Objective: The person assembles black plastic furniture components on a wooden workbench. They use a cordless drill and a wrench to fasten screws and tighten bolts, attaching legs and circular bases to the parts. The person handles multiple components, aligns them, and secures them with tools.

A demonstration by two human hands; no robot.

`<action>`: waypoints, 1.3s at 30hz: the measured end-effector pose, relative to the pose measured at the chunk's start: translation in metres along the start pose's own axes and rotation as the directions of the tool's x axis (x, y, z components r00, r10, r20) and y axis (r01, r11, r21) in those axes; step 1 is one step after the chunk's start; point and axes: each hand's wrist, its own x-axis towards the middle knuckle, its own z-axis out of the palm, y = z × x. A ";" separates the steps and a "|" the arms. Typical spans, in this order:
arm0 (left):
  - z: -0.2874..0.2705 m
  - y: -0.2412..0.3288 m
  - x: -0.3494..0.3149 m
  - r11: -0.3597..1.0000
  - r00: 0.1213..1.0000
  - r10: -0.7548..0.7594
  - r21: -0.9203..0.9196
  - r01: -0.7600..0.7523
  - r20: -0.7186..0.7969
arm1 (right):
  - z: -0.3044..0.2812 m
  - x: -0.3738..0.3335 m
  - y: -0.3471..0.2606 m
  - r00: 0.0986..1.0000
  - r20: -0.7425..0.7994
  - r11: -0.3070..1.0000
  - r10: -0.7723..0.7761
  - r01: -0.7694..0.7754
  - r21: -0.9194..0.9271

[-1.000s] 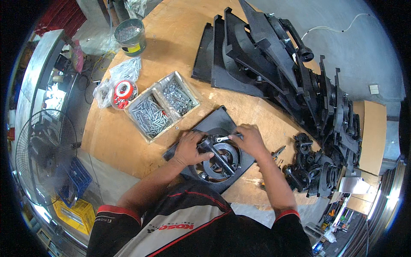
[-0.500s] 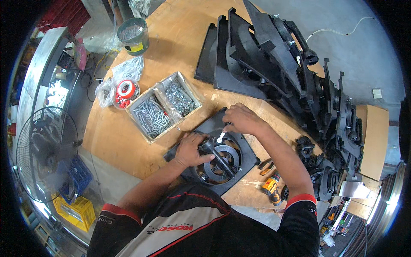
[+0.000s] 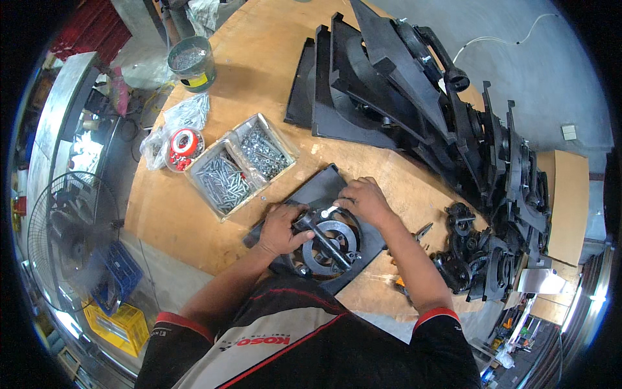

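A square black plate (image 3: 311,190) with a round opening lies on the wooden table in front of me. A black ring-shaped fitting (image 3: 350,238) sits in the opening, crossed by a thick tube-like bar (image 3: 332,246). My left hand (image 3: 282,228) is closed around the upper left end of that bar, thumb along its side. My right hand (image 3: 365,198) pinches a small silver wrench (image 3: 329,211), whose head rests at the upper rim of the ring. Whatever fastener lies under the wrench head is too small to make out.
A divided box (image 3: 264,189) of screws and nuts stands beyond my left hand. Near it are a red-and-white roll (image 3: 184,142), bagged screws (image 3: 188,111) and a green bucket (image 3: 193,65). Black plates (image 3: 363,97) lean in a row at right; black fittings (image 3: 463,253) and a partly hidden drill (image 3: 400,285) lie closer.
My right hand has swung the wrench round and sits lower and a little to the right. My left hand keeps its hold on the bar. The whole view has shifted slightly.
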 end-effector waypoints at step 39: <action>0.008 -0.003 0.002 0.998 1.000 0.017 0.065 -0.016 -0.006 | -0.018 0.024 0.006 0.956 0.175 0.962 -0.234 0.254 -0.102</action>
